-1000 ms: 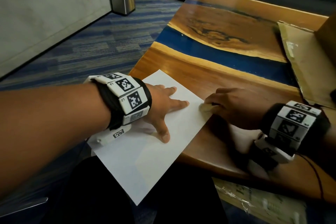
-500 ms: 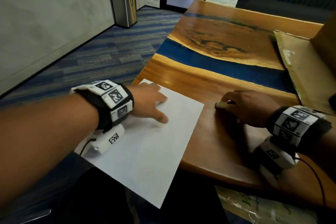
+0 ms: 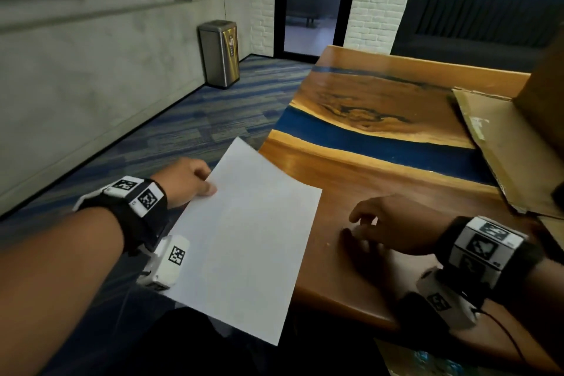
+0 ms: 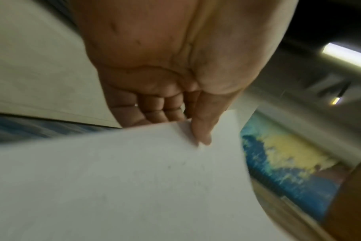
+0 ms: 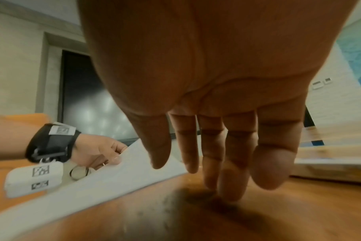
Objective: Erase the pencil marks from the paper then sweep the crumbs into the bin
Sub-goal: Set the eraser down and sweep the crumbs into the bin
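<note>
My left hand [image 3: 207,189] pinches the left edge of the white paper [image 3: 244,238], thumb on top and fingers curled beneath [image 4: 185,125]. The sheet is lifted and tilted, mostly out past the left edge of the wooden table [image 3: 381,180]. A few faint grey specks show on the paper [image 4: 134,179]. My right hand [image 3: 363,223] hovers low over the table with fingers spread and relaxed; two fingertips [image 5: 231,194] touch the wood. It holds nothing. I cannot see the eraser. A pale crumb [image 3: 328,243] lies on the table near the paper's edge. The steel bin [image 3: 219,53] stands far off by the wall.
Flattened cardboard [image 3: 494,146] covers the table's right side, with a box wall behind it. A blue resin strip [image 3: 366,137] crosses the tabletop. Striped carpet [image 3: 189,119] lies between me and the bin. A plastic-wrapped pack [image 3: 427,360] sits below the table's near edge.
My left hand went from pressing the paper flat to pinching its edge and lifting it leftward off the table. My right hand let go of the eraser and opened over the wood. My view rose.
</note>
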A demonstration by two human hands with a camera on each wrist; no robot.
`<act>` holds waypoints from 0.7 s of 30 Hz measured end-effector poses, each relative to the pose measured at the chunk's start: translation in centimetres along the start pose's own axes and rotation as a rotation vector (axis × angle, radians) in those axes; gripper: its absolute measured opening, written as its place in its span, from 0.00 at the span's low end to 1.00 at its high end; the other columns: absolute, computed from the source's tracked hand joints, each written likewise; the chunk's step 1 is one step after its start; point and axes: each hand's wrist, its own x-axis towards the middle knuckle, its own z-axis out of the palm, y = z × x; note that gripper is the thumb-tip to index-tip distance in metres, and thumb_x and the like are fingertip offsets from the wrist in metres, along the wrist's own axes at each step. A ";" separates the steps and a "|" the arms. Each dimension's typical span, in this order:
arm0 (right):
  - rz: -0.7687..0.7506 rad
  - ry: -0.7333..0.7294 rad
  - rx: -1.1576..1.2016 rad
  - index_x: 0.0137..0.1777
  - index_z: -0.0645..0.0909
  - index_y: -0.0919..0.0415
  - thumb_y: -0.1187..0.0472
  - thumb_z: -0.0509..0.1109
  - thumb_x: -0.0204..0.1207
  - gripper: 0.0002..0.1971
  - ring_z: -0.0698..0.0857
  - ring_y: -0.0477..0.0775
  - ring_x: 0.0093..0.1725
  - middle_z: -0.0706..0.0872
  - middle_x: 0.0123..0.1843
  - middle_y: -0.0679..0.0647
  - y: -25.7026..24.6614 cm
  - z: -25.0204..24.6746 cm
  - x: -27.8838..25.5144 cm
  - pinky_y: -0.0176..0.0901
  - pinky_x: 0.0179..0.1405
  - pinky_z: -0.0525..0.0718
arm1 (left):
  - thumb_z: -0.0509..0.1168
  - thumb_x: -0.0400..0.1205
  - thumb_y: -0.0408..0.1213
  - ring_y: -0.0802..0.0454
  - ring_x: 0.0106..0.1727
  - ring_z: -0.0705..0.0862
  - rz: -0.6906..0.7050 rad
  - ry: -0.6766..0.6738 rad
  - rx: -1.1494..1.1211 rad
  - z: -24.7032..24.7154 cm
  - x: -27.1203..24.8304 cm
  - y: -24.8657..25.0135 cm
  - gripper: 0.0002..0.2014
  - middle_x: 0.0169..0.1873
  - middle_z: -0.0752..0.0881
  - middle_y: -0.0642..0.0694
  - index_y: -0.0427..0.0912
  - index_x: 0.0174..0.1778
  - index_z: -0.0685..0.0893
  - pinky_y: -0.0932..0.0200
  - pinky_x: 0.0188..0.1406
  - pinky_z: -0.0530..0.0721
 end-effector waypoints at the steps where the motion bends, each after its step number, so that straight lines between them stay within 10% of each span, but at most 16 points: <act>1: 0.001 0.022 0.038 0.64 0.82 0.45 0.44 0.67 0.83 0.14 0.84 0.41 0.48 0.88 0.55 0.42 -0.5 -0.2 0.4 0.35 0.46 0.79 | 0.76 0.78 0.26 0.45 0.38 0.83 0.048 0.024 -0.127 -0.2 -0.1 0.6 0.08 0.34 0.86 0.42 0.40 0.39 0.84 0.56 0.37 0.78; 6: 0.067 0.224 0.540 0.67 0.74 0.48 0.46 0.72 0.80 0.18 0.89 0.57 0.45 0.88 0.51 0.53 -3.0 -1.7 2.0 0.51 0.38 0.89 | 0.71 0.82 0.25 0.50 0.36 0.85 0.276 0.074 -0.593 -2.0 -2.1 5.5 0.07 0.43 0.87 0.37 0.41 0.43 0.82 0.61 0.31 0.86; 14: -0.189 0.711 0.892 0.45 0.86 0.55 0.64 0.67 0.85 0.09 0.86 0.35 0.30 0.90 0.32 0.37 -6.0 -7.7 -0.1 0.26 0.28 0.79 | 0.68 0.86 0.32 0.52 0.45 0.91 0.489 0.158 -0.746 -4.0 -5.8 8.2 0.18 0.41 0.92 0.50 0.58 0.33 0.89 0.55 0.43 0.90; 21: -0.085 0.565 0.676 0.46 0.86 0.47 0.57 0.69 0.84 0.07 0.85 0.31 0.33 0.89 0.36 0.39 -4.7 -5.2 -0.1 0.28 0.29 0.77 | 0.69 0.86 0.38 0.49 0.50 0.92 0.311 0.070 -0.464 -1.2 -5.3 6.2 0.06 0.49 0.93 0.49 0.51 0.55 0.89 0.53 0.45 0.90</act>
